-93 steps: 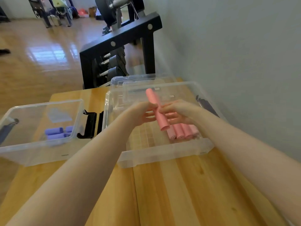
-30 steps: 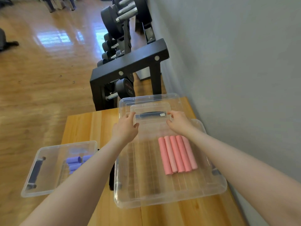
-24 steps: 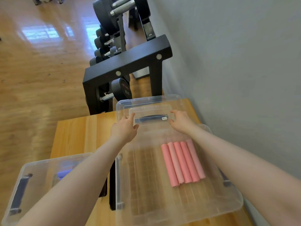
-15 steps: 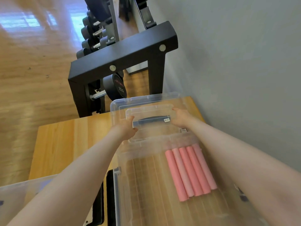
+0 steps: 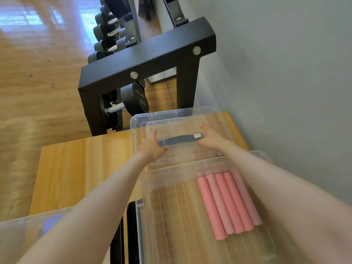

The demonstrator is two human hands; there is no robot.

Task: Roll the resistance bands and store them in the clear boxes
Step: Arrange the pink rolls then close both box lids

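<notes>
Both hands have reached farther: left hand (image 5: pixel 152 147) and right hand (image 5: pixel 211 138) grip the clear plastic lid (image 5: pixel 177 128) with curled fingers, beyond five pink rolled bands (image 5: pixel 228 202) in the clear box (image 5: pixel 150 221).

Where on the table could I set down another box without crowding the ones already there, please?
The bare tabletop left of the stacked lids, behind the second box, is free. Inside the big box, the floor left of the pink rolls is open. Both the left hand and the right hand crowd the top lid by the wall.
</notes>
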